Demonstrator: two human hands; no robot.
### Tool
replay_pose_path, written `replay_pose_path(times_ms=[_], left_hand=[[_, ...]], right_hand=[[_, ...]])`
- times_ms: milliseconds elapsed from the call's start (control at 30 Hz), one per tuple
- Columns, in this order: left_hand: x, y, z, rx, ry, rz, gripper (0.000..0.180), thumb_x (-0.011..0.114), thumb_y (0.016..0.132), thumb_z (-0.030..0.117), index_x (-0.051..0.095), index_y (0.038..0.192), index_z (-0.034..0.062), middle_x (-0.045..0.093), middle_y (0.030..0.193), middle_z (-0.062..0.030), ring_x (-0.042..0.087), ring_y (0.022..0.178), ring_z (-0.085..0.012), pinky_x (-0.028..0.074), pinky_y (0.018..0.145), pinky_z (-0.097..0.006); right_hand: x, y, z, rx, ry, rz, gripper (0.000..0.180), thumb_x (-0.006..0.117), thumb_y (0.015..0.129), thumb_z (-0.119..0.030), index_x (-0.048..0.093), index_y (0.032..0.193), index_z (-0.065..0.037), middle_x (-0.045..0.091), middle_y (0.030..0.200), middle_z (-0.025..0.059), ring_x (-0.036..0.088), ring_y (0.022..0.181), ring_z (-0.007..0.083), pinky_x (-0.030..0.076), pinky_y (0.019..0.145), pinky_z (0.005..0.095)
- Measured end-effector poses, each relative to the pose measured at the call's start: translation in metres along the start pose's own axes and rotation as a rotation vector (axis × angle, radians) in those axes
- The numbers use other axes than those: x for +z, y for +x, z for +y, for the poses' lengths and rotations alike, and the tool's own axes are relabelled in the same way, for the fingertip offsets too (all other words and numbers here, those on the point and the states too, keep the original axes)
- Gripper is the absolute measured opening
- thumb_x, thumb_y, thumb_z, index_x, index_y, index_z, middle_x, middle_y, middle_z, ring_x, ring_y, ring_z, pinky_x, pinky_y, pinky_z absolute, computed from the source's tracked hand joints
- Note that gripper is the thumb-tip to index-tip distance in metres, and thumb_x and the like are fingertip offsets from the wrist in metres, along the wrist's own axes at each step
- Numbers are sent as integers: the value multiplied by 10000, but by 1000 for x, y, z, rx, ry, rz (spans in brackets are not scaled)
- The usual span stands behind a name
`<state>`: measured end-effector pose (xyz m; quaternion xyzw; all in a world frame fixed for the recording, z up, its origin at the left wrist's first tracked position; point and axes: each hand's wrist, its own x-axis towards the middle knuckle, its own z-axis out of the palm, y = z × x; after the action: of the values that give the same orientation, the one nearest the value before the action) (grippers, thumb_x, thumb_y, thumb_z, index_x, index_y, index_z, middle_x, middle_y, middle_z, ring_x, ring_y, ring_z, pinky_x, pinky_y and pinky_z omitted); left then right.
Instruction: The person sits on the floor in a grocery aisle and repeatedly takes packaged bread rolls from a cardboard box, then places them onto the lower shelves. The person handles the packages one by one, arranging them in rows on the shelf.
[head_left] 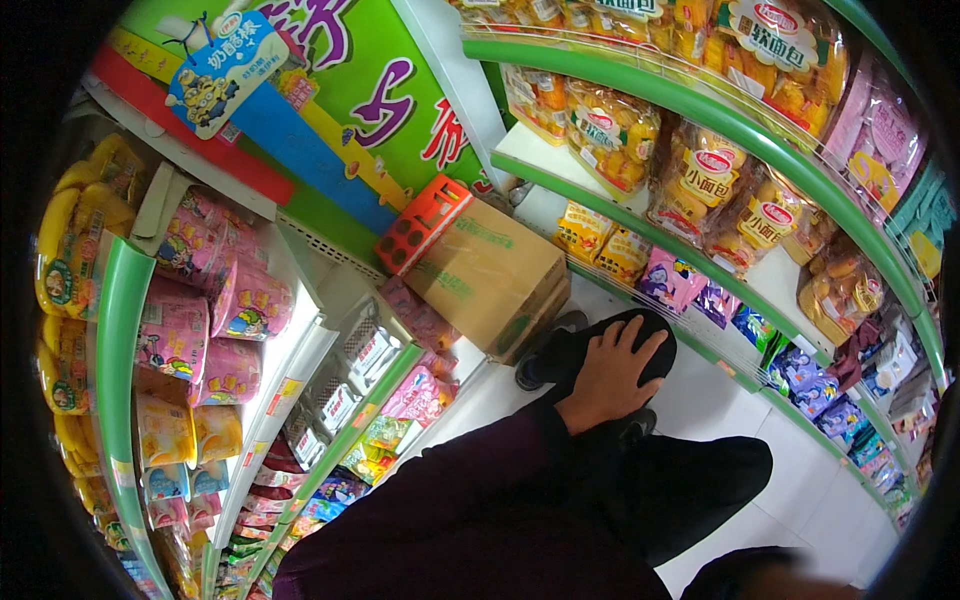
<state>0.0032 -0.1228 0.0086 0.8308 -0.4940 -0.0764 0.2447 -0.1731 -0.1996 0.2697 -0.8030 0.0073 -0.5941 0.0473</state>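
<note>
My left hand (612, 375) lies flat on my knee (640, 335), which is covered by black trousers. Its fingers are spread and it holds nothing. A dark purple sleeve (450, 500) runs from the lower edge up to that wrist. My right hand is out of view. A brown cardboard box (490, 275) stands on the floor just beyond the knee, with a red-orange carton (420, 225) leaning against its far side. A black shoe (545, 352) shows between the box and my knee.
Green-edged shelves (700, 110) on the right carry bagged bread rolls (700, 180) and purple and blue snack packets (800, 370) lower down. The left shelf unit (115, 330) holds pink (215, 290) and yellow packs. White floor tiles (800, 470) run along the right shelves.
</note>
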Motion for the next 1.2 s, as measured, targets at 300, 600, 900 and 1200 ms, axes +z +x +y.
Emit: replay_pose_path(times_ms=[300,600,900,1200], left_hand=[[4,-1,1,27,-6,46,766,730,918,448,437,1574,185,427,1555,-255,440,1357,-476,417,1042,-617],[3,-3,-4,23,-14,64,746,746,910,422,464,1553,171,428,1553,-250,448,1348,-474,431,1025,-612],[0,-9,-8,44,-69,106,753,770,881,396,478,1534,162,457,1528,-245,469,1333,-465,447,1011,-595],[13,-5,-6,55,-71,154,732,777,861,381,509,1501,148,468,1508,-250,478,1305,-465,449,977,-571]], right_hand=[[-2,10,-8,-28,-9,-18,216,634,891,72,655,1106,82,651,998,202,619,875,284,512,778,348],[5,-19,28,330,-119,-194,187,657,861,70,684,1044,93,652,969,217,619,859,305,506,773,354],[-42,-278,143,1009,-150,-622,287,631,967,34,680,1250,18,671,1109,160,654,932,253,546,843,346],[-68,-355,149,956,-407,-678,213,666,920,-28,702,1124,19,694,1130,176,665,1052,360,533,945,429]])
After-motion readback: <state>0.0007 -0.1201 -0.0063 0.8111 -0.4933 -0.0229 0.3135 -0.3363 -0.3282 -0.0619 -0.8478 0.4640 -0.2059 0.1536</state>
